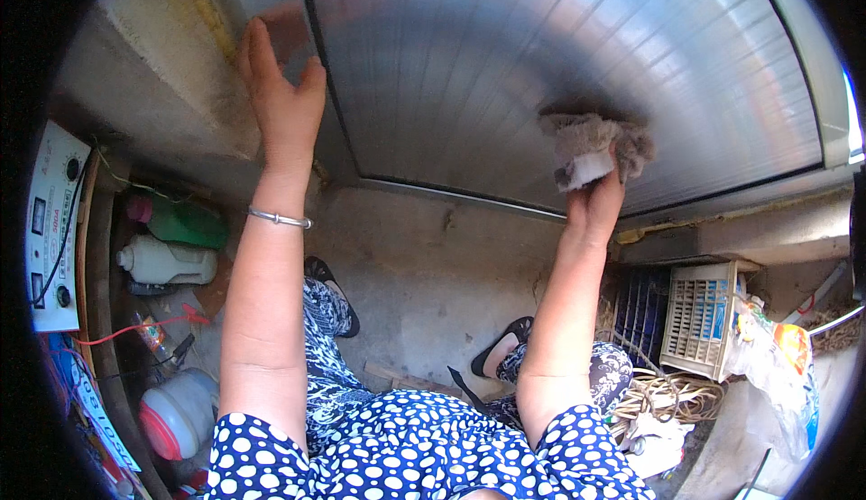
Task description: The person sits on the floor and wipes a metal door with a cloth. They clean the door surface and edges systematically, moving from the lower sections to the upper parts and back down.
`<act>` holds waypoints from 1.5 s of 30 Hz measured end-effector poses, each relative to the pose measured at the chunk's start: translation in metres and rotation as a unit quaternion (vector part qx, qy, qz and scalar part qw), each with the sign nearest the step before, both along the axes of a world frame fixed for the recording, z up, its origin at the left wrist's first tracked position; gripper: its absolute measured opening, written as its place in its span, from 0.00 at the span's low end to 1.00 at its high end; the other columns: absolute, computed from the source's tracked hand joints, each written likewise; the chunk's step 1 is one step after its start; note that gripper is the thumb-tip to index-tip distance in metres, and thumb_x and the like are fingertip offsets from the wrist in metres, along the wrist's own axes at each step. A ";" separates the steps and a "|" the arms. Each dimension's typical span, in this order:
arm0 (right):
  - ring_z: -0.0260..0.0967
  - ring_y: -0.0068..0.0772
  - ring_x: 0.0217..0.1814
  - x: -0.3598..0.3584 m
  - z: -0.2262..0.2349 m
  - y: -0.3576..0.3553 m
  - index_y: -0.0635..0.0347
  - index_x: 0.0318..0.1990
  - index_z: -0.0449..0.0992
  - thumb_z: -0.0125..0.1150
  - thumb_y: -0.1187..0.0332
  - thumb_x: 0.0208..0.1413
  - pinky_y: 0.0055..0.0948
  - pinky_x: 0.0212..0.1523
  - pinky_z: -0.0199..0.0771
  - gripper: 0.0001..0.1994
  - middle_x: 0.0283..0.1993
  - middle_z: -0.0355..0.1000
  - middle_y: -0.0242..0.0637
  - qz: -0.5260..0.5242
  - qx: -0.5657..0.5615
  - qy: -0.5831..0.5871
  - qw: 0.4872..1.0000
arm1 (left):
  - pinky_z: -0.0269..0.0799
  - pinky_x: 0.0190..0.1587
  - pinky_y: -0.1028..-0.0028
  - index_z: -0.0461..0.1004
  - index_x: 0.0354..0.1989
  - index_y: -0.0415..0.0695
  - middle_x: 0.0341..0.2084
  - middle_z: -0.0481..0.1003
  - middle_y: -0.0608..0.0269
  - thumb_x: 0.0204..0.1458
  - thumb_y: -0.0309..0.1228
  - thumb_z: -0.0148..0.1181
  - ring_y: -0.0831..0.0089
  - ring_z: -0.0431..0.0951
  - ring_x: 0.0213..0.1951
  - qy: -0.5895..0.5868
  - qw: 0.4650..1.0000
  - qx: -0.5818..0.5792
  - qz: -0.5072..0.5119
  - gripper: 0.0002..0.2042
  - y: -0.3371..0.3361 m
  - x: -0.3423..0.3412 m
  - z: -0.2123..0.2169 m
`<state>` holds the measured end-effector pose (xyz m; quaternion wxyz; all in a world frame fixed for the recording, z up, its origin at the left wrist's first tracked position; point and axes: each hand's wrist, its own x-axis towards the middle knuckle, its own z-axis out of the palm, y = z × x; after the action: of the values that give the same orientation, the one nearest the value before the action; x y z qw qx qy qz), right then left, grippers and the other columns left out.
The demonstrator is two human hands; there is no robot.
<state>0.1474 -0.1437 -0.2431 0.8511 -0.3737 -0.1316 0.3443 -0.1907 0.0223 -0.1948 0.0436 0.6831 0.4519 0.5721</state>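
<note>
A large shiny metal door (433, 76) with vertical ribs and dark edging strips stands in front of me. My right hand (597, 202) is closed on a fluffy grey-brown cloth (591, 144), which lies against the lower right part of the ribbed panel. The cloth hides most of the fingertips. My left hand (284, 99) is raised to the smooth frame at the door's left side, thumb and fingers spread and nothing held. Its fingertips appear to rest on the metal, where their reflection shows. A silvery bangle (280, 219) circles the left wrist.
On the left, plastic bottles (171, 261), a red-and-white container (176, 414) and a white control box (59, 229) with cables stand close by. To the right are a plastic crate (699, 320), coiled rope (672, 396) and plastic bags (776, 365). Concrete floor (406, 247) lies below the door.
</note>
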 end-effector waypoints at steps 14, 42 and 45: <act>0.64 0.40 0.57 0.005 -0.262 0.019 0.55 0.58 0.64 0.46 0.61 0.63 0.44 0.56 0.68 0.18 0.56 0.66 0.38 0.074 -0.166 0.269 0.946 | 0.58 0.62 0.62 0.47 0.66 0.39 0.63 0.50 0.44 0.50 0.25 0.58 0.52 0.54 0.64 0.040 0.999 0.010 -0.004 0.36 -0.006 0.004 -0.002; 0.65 0.38 0.55 -0.071 0.020 0.033 0.57 0.56 0.66 0.46 0.59 0.62 0.43 0.50 0.70 0.19 0.54 0.68 0.40 0.103 -0.061 0.067 0.991 | 0.53 0.64 0.62 0.52 0.65 0.38 0.62 0.55 0.44 0.44 0.25 0.61 0.49 0.56 0.63 0.045 0.996 0.076 0.034 0.36 0.003 0.000 -0.009; 0.67 0.32 0.50 -0.067 0.032 0.035 0.58 0.53 0.67 0.48 0.66 0.61 0.33 0.47 0.71 0.15 0.50 0.69 0.37 0.049 -0.062 -0.236 0.969 | 0.55 0.63 0.61 0.53 0.64 0.38 0.60 0.57 0.44 0.42 0.23 0.60 0.50 0.57 0.62 0.041 0.996 0.076 0.033 0.36 0.000 0.001 -0.002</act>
<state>0.0804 -0.1084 -0.2115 0.7534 -0.4892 -0.3253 0.2954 -0.1896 0.0221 -0.1972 -0.0457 0.6916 0.4314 0.5775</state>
